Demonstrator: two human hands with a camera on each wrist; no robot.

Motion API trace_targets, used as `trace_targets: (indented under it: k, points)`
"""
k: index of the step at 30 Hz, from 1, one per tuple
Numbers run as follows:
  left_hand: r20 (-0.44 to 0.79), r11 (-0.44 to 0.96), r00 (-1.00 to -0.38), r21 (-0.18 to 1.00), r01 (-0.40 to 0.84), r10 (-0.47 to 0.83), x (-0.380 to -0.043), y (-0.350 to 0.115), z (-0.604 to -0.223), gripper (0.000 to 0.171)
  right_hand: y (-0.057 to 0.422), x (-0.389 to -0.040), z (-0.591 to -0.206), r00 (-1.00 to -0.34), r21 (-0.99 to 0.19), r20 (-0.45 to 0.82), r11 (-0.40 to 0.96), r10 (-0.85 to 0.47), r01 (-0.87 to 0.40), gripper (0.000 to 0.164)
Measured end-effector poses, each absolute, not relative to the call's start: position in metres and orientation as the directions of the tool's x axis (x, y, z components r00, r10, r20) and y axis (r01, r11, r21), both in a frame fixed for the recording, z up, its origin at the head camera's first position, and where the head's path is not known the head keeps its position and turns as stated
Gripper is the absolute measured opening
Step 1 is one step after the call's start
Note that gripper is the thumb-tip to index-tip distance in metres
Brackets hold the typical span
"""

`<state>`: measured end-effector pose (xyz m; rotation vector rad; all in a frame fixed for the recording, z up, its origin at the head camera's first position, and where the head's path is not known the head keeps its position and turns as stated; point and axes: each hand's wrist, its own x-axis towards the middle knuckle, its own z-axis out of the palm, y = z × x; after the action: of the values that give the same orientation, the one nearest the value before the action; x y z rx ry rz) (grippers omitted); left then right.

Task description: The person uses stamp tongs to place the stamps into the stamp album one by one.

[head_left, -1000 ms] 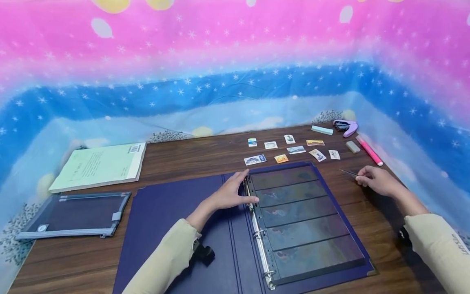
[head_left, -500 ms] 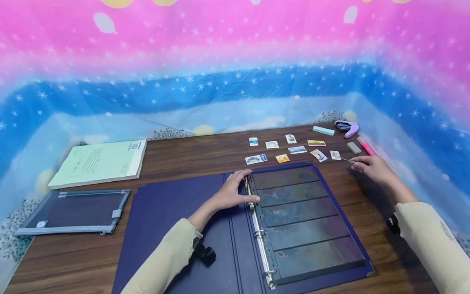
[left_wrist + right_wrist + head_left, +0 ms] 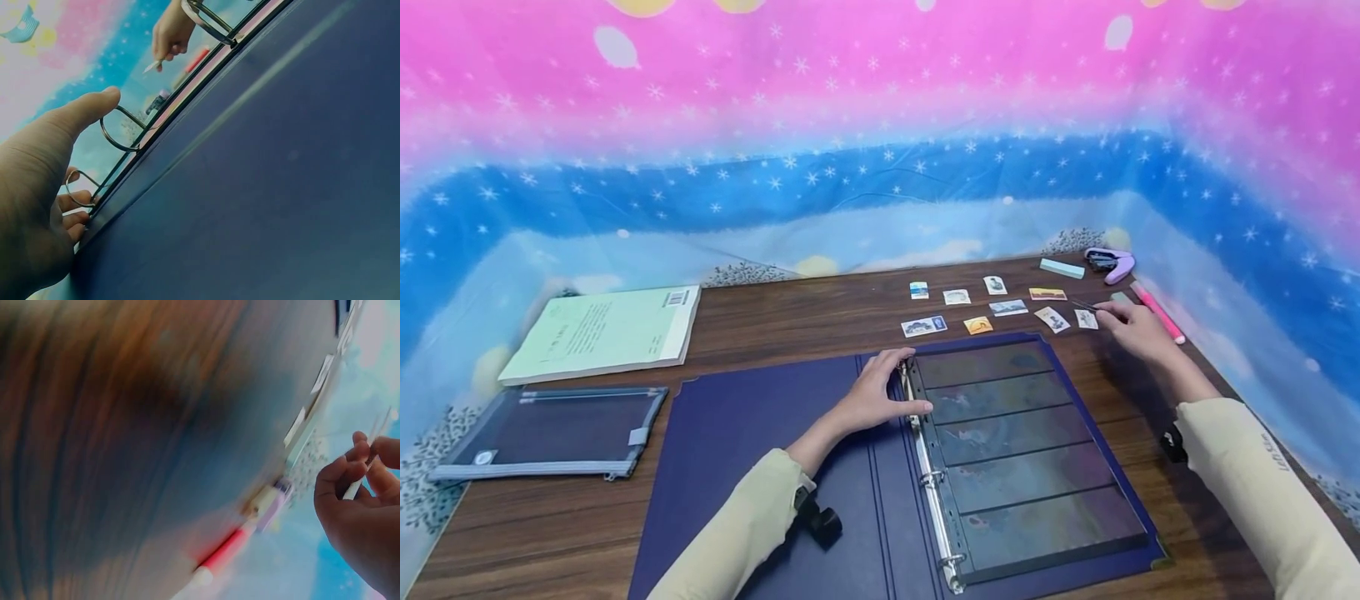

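My right hand [image 3: 1142, 333] pinches slim tweezers [image 3: 1084, 305], their tips above the stamps at the right of the group. In the right wrist view the tweezers [image 3: 353, 489] show two thin tips spread apart, nothing visible between them. Nearest below are a small pale stamp [image 3: 1086, 319] and a yellow-red stamp [image 3: 1047, 294]. My left hand [image 3: 876, 392] rests with fingers spread at the upper rings of an open navy binder [image 3: 760, 467], thumb by the page's punched edge. Dark pocket pages [image 3: 1022, 442] lie on its right side. The left wrist view shows the thumb beside a metal ring [image 3: 119, 137].
Several other stamps [image 3: 923, 326] lie behind the binder. At the back right are a pale blue box [image 3: 1062, 268], a lilac stapler [image 3: 1118, 265], an eraser [image 3: 1120, 297] and a pink marker [image 3: 1159, 314]. A green book [image 3: 602, 333] and a zip pouch [image 3: 561, 433] sit left.
My right hand has moved forward and left with the tweezers, from the table beside the binder to over the right-hand stamps. My left hand has stayed put.
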<state>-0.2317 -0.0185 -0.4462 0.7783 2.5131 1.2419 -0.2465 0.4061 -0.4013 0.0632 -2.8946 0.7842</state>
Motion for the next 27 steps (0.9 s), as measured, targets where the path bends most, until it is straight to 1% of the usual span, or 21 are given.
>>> trace_targets:
  k: [5,12,15,20,27]
  points:
    - [0.031,0.501,-0.842,0.791,0.350,0.538,-0.232,-0.019,-0.447,0.084,0.384,-0.256,-0.400,-0.983,-0.518,0.180,0.852,0.024,-0.074,0.044]
    - [0.043,0.499,-0.841,0.788,0.360,0.540,-0.233,-0.019,-0.445,0.084,0.340,-0.267,-0.391,-0.989,-0.492,0.137,0.864,-0.047,-0.110,0.045]
    - [0.046,0.499,-0.839,0.786,0.366,0.542,-0.233,-0.019,-0.444,0.084,0.321,-0.273,-0.391,-0.991,-0.486,0.108,0.866,-0.075,-0.119,0.042]
    - [0.044,0.515,-0.837,0.770,0.376,0.545,-0.232,-0.020,-0.445,0.084,0.296,-0.285,-0.397,-0.990,-0.518,0.055,0.843,-0.133,-0.142,0.035]
    - [0.057,0.518,-0.835,0.760,0.392,0.547,-0.231,-0.020,-0.448,0.085,0.271,-0.303,-0.398,-0.986,-0.530,-0.031,0.839,-0.167,-0.125,0.029]
